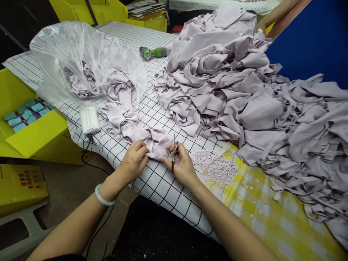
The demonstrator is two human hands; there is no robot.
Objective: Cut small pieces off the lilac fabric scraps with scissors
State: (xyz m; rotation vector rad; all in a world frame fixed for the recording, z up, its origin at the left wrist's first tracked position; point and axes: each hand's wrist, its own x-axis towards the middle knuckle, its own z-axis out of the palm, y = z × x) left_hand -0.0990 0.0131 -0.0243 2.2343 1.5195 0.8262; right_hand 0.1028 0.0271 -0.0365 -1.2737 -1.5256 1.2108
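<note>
My left hand [134, 159] pinches the edge of a pale lilac garment [154, 143] lying on the grid-patterned table cover [160, 183]. My right hand [182, 166] is closed round small thread snips [174, 156], blades pointing up at the fabric. A pale green bangle [103, 195] sits on my left wrist. The garment trails back toward a clear plastic bag [73, 61] holding more lilac pieces.
A big heap of lilac garments [244, 90] fills the right side. Small cut scraps [217, 168] lie on the yellow checked cloth [272, 221]. A white power strip [90, 120], a green tool [152, 53], yellow boxes [35, 134] at left; another person's arm [274, 16] at top right.
</note>
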